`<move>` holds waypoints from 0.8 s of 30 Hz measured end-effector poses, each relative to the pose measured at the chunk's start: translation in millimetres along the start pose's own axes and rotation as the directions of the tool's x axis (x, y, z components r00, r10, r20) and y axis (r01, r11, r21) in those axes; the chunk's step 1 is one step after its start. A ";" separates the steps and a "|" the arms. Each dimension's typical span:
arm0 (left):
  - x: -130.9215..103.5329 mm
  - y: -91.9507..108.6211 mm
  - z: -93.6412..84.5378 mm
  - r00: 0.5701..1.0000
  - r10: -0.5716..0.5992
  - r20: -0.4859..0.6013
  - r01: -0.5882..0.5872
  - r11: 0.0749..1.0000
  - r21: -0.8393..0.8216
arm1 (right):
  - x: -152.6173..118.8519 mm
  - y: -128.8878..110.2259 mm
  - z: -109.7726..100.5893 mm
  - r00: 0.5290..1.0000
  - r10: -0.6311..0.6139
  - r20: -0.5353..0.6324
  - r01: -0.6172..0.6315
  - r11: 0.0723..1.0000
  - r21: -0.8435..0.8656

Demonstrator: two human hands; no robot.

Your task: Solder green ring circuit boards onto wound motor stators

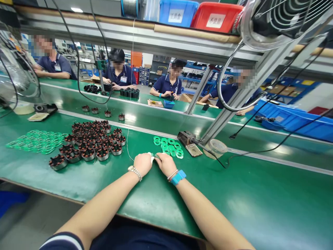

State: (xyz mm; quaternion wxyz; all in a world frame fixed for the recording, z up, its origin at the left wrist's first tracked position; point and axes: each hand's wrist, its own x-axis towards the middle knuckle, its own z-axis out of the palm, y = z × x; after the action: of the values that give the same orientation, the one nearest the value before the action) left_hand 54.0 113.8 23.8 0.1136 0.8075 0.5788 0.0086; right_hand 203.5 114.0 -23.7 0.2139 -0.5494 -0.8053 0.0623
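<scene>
My left hand point(143, 164) and my right hand point(165, 163) meet above the green table, fingertips almost touching. Between them is a small green and white piece point(152, 157), mostly hidden by the fingers; both hands are closed around that spot. A thin white wire point(128, 146) hangs down just left of my left hand. Behind my right hand lies a group of green ring-shaped boards point(171, 146). Many copper-wound motor stators point(90, 140) stand left of my hands, and more green ring boards point(37, 140) lie flat at the far left.
A metal frame post point(223, 111) rises at the right, with a soldering iron holder point(187, 139) and a tape roll point(215, 148) at its foot. Black cables point(270, 149) cross there. Several people sit across the table. Blue point(178, 12) and red point(217, 16) bins stand overhead.
</scene>
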 end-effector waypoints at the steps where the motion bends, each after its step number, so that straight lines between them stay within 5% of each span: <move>1: 1.8 -1.4 -0.2 1.000 -0.011 -0.002 0.011 1.000 -0.006 | 1.3 0.5 1.9 1.000 0.008 -0.001 -0.008 1.000 -0.013; 13: 13.9 -30.7 -5.5 0.995 0.098 -0.030 -0.101 0.992 -0.079 | 79.6 45.8 -15.9 0.998 -0.054 0.019 0.056 0.993 -0.107; 19: 17.1 -34.4 -0.4 0.987 0.150 -0.048 -0.155 0.979 -0.133 | 79.5 43.5 -13.1 0.997 -0.081 -0.007 0.081 0.995 -0.066; 24: 21.0 -37.3 6.2 0.983 0.173 -0.058 -0.181 0.966 -0.186 | 54.6 19.4 -12.1 0.989 -0.140 0.051 0.137 0.989 0.057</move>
State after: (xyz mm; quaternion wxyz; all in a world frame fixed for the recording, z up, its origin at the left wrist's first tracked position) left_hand 27.0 143.7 8.1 0.1771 0.8411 0.5030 0.0909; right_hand 208.6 169.7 -4.2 0.2104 -0.4845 -0.8450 0.0838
